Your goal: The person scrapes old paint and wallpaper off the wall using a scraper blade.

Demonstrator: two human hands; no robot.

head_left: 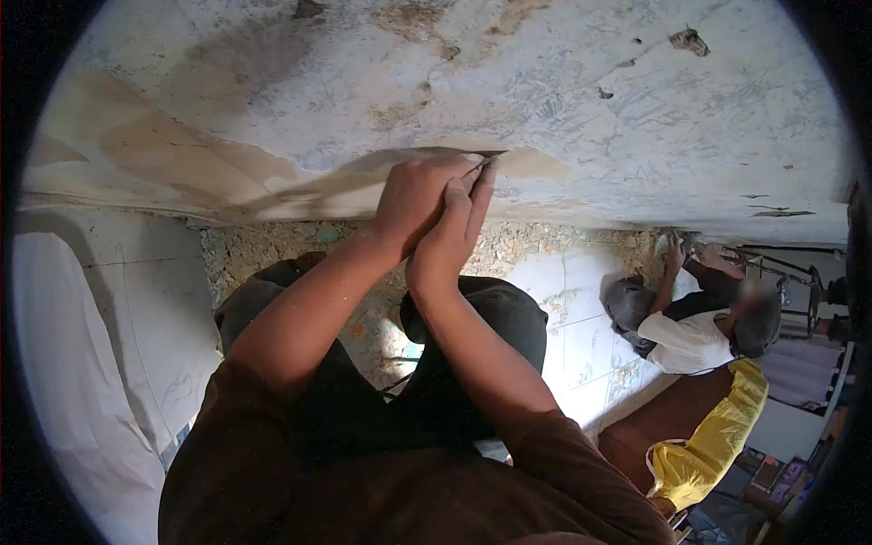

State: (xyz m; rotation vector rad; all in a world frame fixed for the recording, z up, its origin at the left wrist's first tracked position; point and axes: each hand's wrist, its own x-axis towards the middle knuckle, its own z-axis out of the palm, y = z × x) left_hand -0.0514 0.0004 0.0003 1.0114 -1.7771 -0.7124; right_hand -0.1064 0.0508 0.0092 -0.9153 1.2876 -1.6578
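Head view: wall (545, 100) fills the upper half, whitish plaster, scratched and stained, with tan bare patches from 9 to 12 o'clock and chipped spots near the top edge. Left hand (413, 195) and right hand (450, 241) pressed together at centre, fingers curled tight around a thin scraper blade (486, 162); only its tip shows, touching the wall at the edge of a tan patch. Handle hidden, grip detail unclear. Below the wall, a rubble-strewn strip of floor (536, 245), then pale tiles (581, 336). White sheet (73, 363) at 8 o'clock. At 3 o'clock another person (699, 327) crouches, hands on the same wall. Yellow bag (708, 440) at 4 o'clock.
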